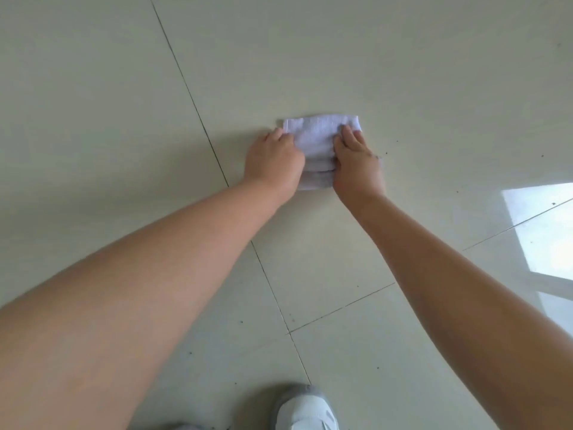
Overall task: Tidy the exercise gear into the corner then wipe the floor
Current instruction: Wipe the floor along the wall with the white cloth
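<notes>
Because the folded cloth (319, 141) on the tiled floor (403, 72) looks soft and light, the left hand (273, 159) gripping one side and the right hand (356, 162) pressing flat on the other should keep it spread.

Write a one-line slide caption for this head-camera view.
Both hands, left hand and right hand, press a folded white cloth onto the pale tiled floor, white shoe below.

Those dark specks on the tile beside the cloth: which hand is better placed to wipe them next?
Right. The right hand rests on the cloth next to the specks; the left hand is on the far side.
</notes>
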Demonstrator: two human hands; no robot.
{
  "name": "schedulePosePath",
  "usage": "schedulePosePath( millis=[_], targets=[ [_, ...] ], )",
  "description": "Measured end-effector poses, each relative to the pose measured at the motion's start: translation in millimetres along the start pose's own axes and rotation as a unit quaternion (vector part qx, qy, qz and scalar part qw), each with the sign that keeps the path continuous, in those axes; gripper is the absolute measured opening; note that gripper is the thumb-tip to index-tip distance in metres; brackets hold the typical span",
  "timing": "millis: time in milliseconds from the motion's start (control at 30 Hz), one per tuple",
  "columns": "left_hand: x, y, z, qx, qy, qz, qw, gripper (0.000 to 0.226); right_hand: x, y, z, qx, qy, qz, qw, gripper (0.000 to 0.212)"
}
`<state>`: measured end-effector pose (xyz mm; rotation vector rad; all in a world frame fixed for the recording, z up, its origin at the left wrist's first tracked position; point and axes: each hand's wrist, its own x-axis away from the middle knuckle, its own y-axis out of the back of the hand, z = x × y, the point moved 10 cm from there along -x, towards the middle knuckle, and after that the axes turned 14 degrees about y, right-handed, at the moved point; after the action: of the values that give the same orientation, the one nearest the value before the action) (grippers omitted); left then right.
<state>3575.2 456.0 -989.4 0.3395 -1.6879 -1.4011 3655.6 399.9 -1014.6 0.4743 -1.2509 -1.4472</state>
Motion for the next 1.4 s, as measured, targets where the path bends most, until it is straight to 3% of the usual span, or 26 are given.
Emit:
schedulePosePath(
  millis=[67, 267, 333, 400, 467, 500, 667, 800, 967, 1133, 1400],
  targets=[
    [-1.2, -7.3, 16.3, 0.014, 0.001, 0.013, 1.0, 0.033, 2.0, -1.1, 9.2, -0.009, -0.006, -0.028, 1.0, 0.052],
    [56.7, -24.6, 9.2, -0.036, -0.168, -0.117, 0.978, 0.033, 70.0, -26.0, 43.8, 0.008, 0.061, -0.046, 0.997, 0.045],
    [84.4, -27.6, 4.3, -0.06, -0.181, -0.071, 0.979, 0.039, 91.5, -40.9, 47.6, 0.013, 0.04, 0.024, 0.999, 0.043],
    [109.4, -43.5, -0.7, -0.107, -0.205, 0.033, 0.972, 0.038, 119.0, -58.8, 47.6, -0.017, -0.022, 0.129, 0.991, 0.043],
    [140.1, -61.0, 6.7, -0.103, -0.173, 0.173, 0.964, 0.033, 151.8, -64.7, 61.1, -0.028, -0.053, 0.216, 0.975, 0.039],
    [156.4, -56.3, 10.2, -0.105, -0.168, 0.198, 0.96, 0.033, 166.1, -62.4, 74.7, -0.016, -0.045, 0.247, 0.968, 0.036],
    [211.9, -6.5, 48.7, -0.079, -0.087, 0.204, 0.972, 0.033, 215.2, -20.3, 136.9, 0.022, -0.005, 0.303, 0.953, 0.02],
    [261.6, 52.7, 90.6, -0.061, -0.036, 0.215, 0.974, 0.03, 227.8, 41.3, 186.9, 0.023, 0.028, 0.302, 0.953, 0.029],
    [319.4, 146.9, 147.5, -0.005, 0.061, 0.207, 0.976, 0.03, 232.9, 145.5, 272.0, 0.052, 0.129, 0.281, 0.95, 0.025],
    [358.1, 267.6, 217.1, 0.055, 0.173, 0.133, 0.974, 0.027, 214.6, 248.1, 364.7, 0.039, 0.209, 0.226, 0.951, 0.026],
    [478.2, 400.3, 340.7, 0.114, 0.379, 0.037, 0.918, 0.027, 240.0, 368.1, 558.0, 0.084, 0.406, 0.164, 0.895, 0.028]
  ],
)
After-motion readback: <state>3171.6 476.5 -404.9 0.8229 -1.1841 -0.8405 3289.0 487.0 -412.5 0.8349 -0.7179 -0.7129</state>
